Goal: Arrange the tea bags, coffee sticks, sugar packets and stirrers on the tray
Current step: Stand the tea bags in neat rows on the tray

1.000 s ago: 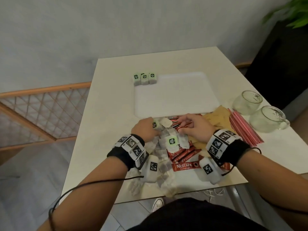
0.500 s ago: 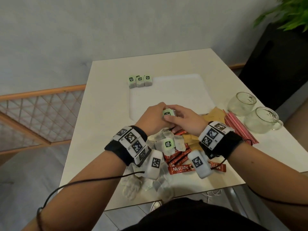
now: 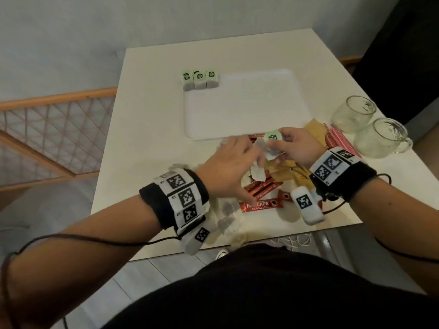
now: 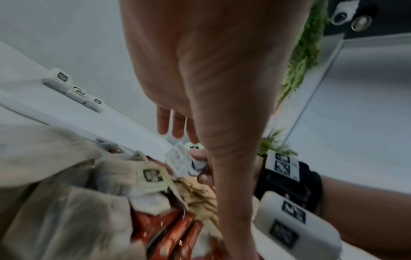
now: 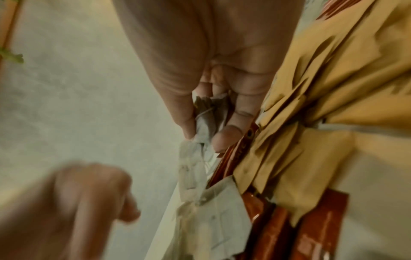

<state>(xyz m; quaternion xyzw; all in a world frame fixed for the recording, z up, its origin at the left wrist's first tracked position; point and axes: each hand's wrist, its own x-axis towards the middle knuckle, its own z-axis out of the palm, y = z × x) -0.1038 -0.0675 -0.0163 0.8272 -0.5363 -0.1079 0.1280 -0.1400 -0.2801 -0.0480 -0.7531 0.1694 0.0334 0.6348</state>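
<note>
My right hand (image 3: 273, 144) pinches a tea bag (image 3: 272, 138) with a green tag, just off the near edge of the white tray (image 3: 244, 108). The right wrist view shows thumb and fingers of that hand (image 5: 204, 130) closed on the bag (image 5: 206, 121), with more bags dangling below it. My left hand (image 3: 237, 160) hovers beside it, fingers (image 4: 175, 124) straight and holding nothing. Three tea bags (image 3: 200, 80) stand in a row at the tray's far left corner. Under both hands lie red coffee sticks (image 3: 261, 188), brown sugar packets (image 3: 298, 173) and loose tea bags (image 3: 228, 222).
Red and white stirrers (image 3: 337, 141) lie right of the pile. Two glass mugs (image 3: 354, 113) (image 3: 380, 141) stand at the table's right edge. The pile reaches the table's near edge. A wooden lattice rail (image 3: 47, 129) runs on the left.
Half a second ago both hands held the green-tagged tea bag. The left hand has let go and drawn back; the right hand keeps the bag and has shifted right.
</note>
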